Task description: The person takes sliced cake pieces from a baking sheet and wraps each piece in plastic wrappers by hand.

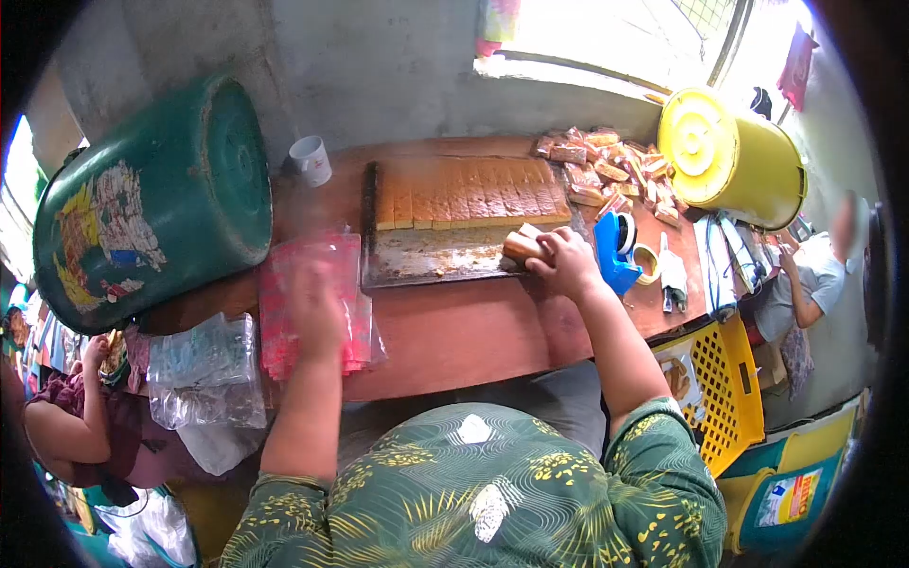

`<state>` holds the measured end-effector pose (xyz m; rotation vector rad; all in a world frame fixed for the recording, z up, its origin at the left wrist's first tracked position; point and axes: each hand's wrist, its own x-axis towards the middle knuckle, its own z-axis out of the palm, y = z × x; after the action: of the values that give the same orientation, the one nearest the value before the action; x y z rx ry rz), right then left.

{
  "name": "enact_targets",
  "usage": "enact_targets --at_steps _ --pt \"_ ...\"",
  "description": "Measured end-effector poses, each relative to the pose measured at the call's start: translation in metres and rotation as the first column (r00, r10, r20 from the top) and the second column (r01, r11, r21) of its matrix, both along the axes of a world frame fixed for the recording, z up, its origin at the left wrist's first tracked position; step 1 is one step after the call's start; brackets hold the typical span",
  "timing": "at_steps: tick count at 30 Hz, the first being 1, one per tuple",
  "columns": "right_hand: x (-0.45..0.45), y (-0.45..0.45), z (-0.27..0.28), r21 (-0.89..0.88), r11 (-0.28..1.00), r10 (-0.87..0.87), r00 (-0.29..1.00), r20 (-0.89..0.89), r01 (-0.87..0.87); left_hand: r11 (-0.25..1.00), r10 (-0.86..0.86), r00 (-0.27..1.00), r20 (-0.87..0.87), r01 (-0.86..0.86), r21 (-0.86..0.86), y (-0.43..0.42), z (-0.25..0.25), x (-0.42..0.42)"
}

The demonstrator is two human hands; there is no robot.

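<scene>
My right hand [571, 263] is closed round a piece of brown-topped cake [520, 248] at the near right corner of a dark baking tray [417, 277]. Behind it in the tray lies a block of cake [464, 194] cut into slices, browned on top and yellow at the sides. Scraps and crumbs cover the tray's bare front part. My left hand [315, 298] is over a stack of pink-printed plastic bags [279, 327] left of the tray. Motion smears its fingers, so I cannot make out their shape or whether they touch the bags.
Wrapped cake pieces [606, 170] are heaped at the back right, beside a yellow bucket [734, 156]. A blue tape dispenser [615, 256] and a tape roll [647, 264] stand nearer. At left are a large green bucket [151, 204], a white mug [311, 161] and clear bags [204, 369]. Other people sit at both sides.
</scene>
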<state>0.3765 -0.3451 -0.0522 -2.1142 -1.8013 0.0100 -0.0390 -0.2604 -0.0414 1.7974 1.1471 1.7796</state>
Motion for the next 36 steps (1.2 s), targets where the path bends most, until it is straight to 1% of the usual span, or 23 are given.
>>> enact_targets --at_steps 1,2,3,4,5,6,8,9,12,13,14,16,17,19,21,22,24,26,27,32,36 --pt "0.003 0.003 -0.004 0.076 0.997 -0.011 0.999 -0.039 0.014 0.993 -0.117 0.989 -0.088 0.118 0.002 -0.016 0.002 0.023" --pt "0.004 0.006 -0.003 0.061 0.998 -0.023 1.000 -0.016 0.024 0.974 -0.226 0.958 -0.176 0.228 -0.006 -0.032 0.002 0.044" --pt "0.003 0.007 -0.002 0.042 0.999 -0.032 0.999 0.007 0.032 0.890 -0.443 0.870 -0.217 0.397 -0.224 -0.039 -0.009 0.059" --pt "0.001 0.008 0.000 0.023 0.999 -0.041 0.999 0.030 0.041 0.735 -0.641 0.740 -0.202 0.517 -0.439 -0.046 -0.020 0.071" --pt "-0.009 0.004 0.002 0.050 0.998 -0.049 0.986 0.159 0.042 0.672 -0.710 0.615 -0.343 0.445 -0.592 -0.059 -0.015 0.084" --pt "-0.017 0.001 0.001 0.067 0.997 -0.041 0.974 0.221 0.026 0.607 -0.774 0.452 -0.442 0.336 -0.720 -0.071 -0.011 0.094" --pt "-0.029 -0.005 -0.004 0.099 0.995 -0.033 0.938 0.344 -0.001 0.655 -0.746 0.393 -0.538 0.281 -0.702 -0.093 -0.026 0.107" --pt "-0.033 -0.006 -0.007 0.135 0.991 -0.047 0.953 0.300 0.007 0.677 -0.730 0.359 -0.582 0.256 -0.690 -0.098 -0.030 0.110" --pt "-0.034 -0.004 -0.001 0.139 0.990 -0.020 0.970 0.243 -0.014 0.604 -0.770 0.463 -0.438 0.311 -0.734 -0.089 -0.034 0.107" --pt "-0.032 -0.003 -0.001 0.166 0.983 0.027 0.966 0.258 -0.072 0.635 -0.754 0.548 -0.362 0.471 -0.612 -0.079 -0.040 0.097" --pt "-0.030 -0.002 0.002 0.194 0.980 0.018 0.984 0.179 -0.053 0.682 -0.720 0.521 -0.458 0.409 -0.607 -0.069 -0.045 0.085" --pt "-0.028 -0.004 0.007 0.242 0.970 -0.003 1.000 0.013 -0.001 0.767 -0.639 0.435 -0.635 0.289 -0.573 -0.057 -0.036 0.066" --pt "-0.024 -0.006 0.006 0.355 0.934 0.046 0.999 -0.003 -0.042 0.804 -0.589 0.353 -0.727 0.170 -0.570 -0.062 -0.030 0.058" --pt "-0.037 -0.017 0.013 0.267 0.960 0.154 0.949 -0.277 -0.078 0.831 -0.545 0.389 -0.743 0.134 -0.540 -0.072 -0.031 0.052" --pt "-0.060 -0.032 0.025 0.081 0.968 0.252 0.908 -0.334 -0.239 0.864 -0.491 0.424 -0.761 0.125 -0.488 -0.080 -0.048 0.046" --pt "-0.072 -0.039 0.029 -0.018 0.928 0.345 0.877 -0.336 -0.372 0.867 -0.486 0.432 -0.760 0.126 -0.483 -0.082 -0.049 0.045" --pt "-0.092 -0.045 -0.009 0.272 0.840 0.537 0.793 -0.288 -0.470 0.874 -0.475 0.444 -0.759 0.136 -0.467 -0.083 -0.048 0.045" --pt "-0.102 -0.049 -0.032 0.204 0.869 0.494 0.815 -0.302 -0.451 0.881 -0.465 0.449 -0.763 0.146 -0.451 -0.084 -0.049 0.045" --pt "-0.103 -0.050 -0.031 0.174 0.877 0.481 0.826 -0.294 -0.448 0.885 -0.458 0.454 -0.765 0.153 -0.440 -0.083 -0.049 0.045" --pt "-0.094 -0.046 -0.034 0.148 0.839 0.542 0.777 -0.321 -0.524 0.882 -0.464 0.444 -0.767 0.148 -0.447 -0.082 -0.045 0.044" --pt "-0.093 -0.048 -0.041 0.113 0.856 0.513 0.795 -0.324 -0.505 0.883 -0.466 0.440 -0.768 0.177 -0.435 -0.081 -0.048 0.044"
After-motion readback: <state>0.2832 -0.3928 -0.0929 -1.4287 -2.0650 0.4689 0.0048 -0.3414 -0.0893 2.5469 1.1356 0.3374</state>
